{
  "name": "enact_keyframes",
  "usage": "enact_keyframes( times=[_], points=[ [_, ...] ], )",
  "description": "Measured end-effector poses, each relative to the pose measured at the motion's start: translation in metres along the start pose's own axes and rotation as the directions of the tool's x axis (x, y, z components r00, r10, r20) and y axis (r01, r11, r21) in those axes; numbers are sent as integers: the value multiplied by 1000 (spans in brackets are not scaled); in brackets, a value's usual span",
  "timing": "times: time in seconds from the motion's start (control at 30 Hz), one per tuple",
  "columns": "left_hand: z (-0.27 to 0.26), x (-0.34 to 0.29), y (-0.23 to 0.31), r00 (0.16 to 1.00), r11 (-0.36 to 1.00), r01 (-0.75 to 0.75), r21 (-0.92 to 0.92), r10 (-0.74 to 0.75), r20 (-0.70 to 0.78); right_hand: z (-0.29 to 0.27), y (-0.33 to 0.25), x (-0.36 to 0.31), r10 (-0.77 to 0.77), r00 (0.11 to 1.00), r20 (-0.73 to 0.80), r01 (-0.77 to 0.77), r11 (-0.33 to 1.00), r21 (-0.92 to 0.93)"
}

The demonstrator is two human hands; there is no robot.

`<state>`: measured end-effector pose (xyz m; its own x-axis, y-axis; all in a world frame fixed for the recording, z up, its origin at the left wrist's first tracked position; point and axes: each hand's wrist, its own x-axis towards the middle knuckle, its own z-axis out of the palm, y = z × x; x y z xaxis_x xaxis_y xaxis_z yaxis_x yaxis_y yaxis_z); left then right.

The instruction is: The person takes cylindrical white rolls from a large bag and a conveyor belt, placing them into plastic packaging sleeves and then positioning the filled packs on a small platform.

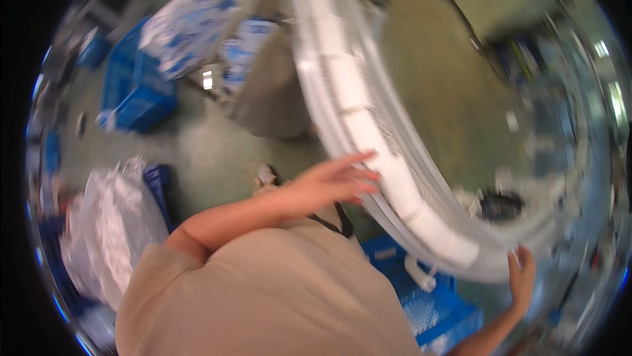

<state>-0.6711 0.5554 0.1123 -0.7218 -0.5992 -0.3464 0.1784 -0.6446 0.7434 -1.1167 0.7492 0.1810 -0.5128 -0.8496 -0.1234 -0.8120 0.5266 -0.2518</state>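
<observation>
Over a green floor [421, 60], a curved conveyor [490, 262] carries white blocks [368, 132]; the left hand [339, 180] spreads wide at them, the right hand [522, 277], fingers narrowly parted, beside the conveyor.

Observed: dull green floor [197, 158] — smooth-looking, motion-blurred; near right rim, glowing white panels [617, 104] — not distinguishable as windows or lamps.

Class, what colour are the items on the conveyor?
The items are white; the head view shows this.
</observation>
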Motion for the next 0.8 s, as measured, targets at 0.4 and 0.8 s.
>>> enact_keyframes(
  times=[0.4, 0.8],
  points=[
    [-229, -183, 33, 750, 941, -336, 47, 297, -591, 98, -469, 1, -860, 507, 50, 716, 453, 531],
    [-456, -299, 35, 244, 902, -433, 8, 126, -961, 351, -857, 60, -977, 118, -175, 729, -35, 684]
  ],
)
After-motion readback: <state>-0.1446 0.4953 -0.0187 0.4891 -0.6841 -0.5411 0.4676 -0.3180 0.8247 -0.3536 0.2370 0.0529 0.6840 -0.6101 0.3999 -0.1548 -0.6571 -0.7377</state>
